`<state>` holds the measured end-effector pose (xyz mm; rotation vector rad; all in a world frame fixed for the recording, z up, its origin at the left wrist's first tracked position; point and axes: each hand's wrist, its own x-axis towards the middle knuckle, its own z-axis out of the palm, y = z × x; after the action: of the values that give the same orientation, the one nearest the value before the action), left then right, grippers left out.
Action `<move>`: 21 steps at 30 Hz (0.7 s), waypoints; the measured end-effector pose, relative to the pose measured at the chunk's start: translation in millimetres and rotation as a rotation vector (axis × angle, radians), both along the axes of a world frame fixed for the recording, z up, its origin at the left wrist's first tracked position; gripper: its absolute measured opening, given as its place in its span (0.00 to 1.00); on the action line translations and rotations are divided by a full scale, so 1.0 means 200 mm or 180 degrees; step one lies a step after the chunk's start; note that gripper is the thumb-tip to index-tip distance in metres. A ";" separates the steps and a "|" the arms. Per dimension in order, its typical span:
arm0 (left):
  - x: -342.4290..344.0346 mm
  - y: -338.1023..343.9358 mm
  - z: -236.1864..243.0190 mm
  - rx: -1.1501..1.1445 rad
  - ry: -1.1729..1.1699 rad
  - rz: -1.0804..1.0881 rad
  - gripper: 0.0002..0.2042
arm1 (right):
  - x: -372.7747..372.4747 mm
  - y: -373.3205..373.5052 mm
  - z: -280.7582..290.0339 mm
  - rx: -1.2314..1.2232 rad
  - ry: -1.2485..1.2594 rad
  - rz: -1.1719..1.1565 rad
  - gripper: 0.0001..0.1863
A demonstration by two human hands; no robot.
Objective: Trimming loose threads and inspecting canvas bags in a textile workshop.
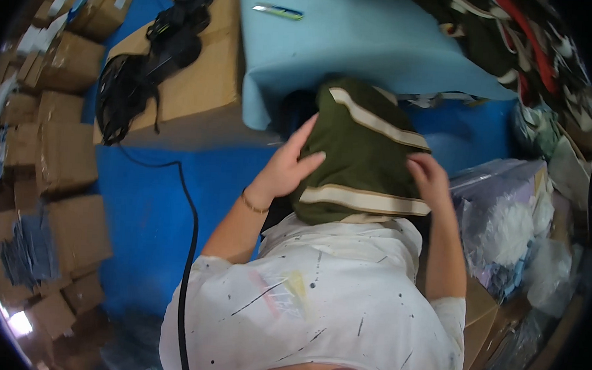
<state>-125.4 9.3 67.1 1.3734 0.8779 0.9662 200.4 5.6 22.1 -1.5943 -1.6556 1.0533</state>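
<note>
A folded dark green fabric piece [364, 152] with white, tan-edged bands lies on my lap, bulging against my front. Whether it is a garment or a bag, I cannot tell. On its left side is my left hand [292, 163], the thumb over the front and the fingers along and partly behind the edge. My right hand [429, 179] grips the right edge near the lower band, its fingers bent. Beyond the fabric, a table with a light blue cover [304, 50] carries a green-handled utility knife [278, 11].
Black straps and gear [158, 54] rest on a large cardboard box [212, 64] at the left. Cardboard boxes [68, 144] are stacked far left. Dark green and red textiles [515, 42] pile up at upper right. Plastic-wrapped goods [504, 218] stand at the right. A black cable [192, 246] runs down my left side.
</note>
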 end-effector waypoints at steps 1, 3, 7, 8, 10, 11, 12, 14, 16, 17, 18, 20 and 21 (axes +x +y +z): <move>0.02 -0.03 0.03 0.0168 0.0317 -0.0206 0.31 | -0.13 0.03 0.03 -0.0085 0.0379 -0.0033 0.14; 0.07 -0.07 0.09 0.0705 0.0893 -0.0666 0.28 | -0.28 0.13 0.07 0.0760 0.0206 0.0068 0.24; 0.19 -0.15 0.12 0.0659 0.1300 -0.1515 0.24 | -0.34 0.33 0.01 0.0930 0.0893 -0.0292 0.19; 0.22 -0.17 0.11 0.0675 0.1483 -0.1667 0.24 | -0.32 0.33 0.02 0.0676 0.0856 -0.0083 0.16; 0.25 -0.18 0.10 0.0639 0.1650 -0.1800 0.23 | -0.33 0.31 -0.04 0.0118 0.0890 0.0071 0.10; 0.25 -0.17 0.08 0.0556 0.1370 -0.1820 0.22 | -0.33 0.28 -0.06 0.0525 0.0522 0.0087 0.10; 0.25 -0.17 0.07 0.0459 0.1104 -0.1833 0.22 | -0.32 0.27 -0.08 0.0506 0.0517 0.0063 0.10; 0.21 -0.13 0.09 0.0078 0.0684 -0.1692 0.21 | -0.29 0.25 -0.11 0.0604 0.0775 -0.0492 0.10; 0.14 -0.10 0.07 0.0156 0.0504 -0.1134 0.21 | -0.23 0.27 -0.12 0.0463 0.1293 -0.0994 0.10; 0.10 -0.09 0.05 0.0027 0.0443 -0.0961 0.21 | -0.18 0.26 -0.11 0.0157 0.1289 -0.1061 0.08; 0.07 -0.09 0.02 -0.0570 -0.0086 -0.0856 0.23 | -0.19 0.26 -0.07 0.0156 0.1324 -0.1057 0.08; 0.03 -0.11 -0.01 -0.0824 -0.0492 -0.0733 0.24 | -0.23 0.25 -0.03 0.0086 0.1826 -0.0959 0.06; 0.03 -0.12 -0.04 -0.1126 -0.0921 -0.0557 0.24 | -0.22 0.25 -0.08 0.0204 0.1887 -0.0748 0.12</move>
<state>-120.3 -14.0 59.2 0.9627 0.6595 0.8049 155.9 55.5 5.5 -1.2334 -1.0672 1.1863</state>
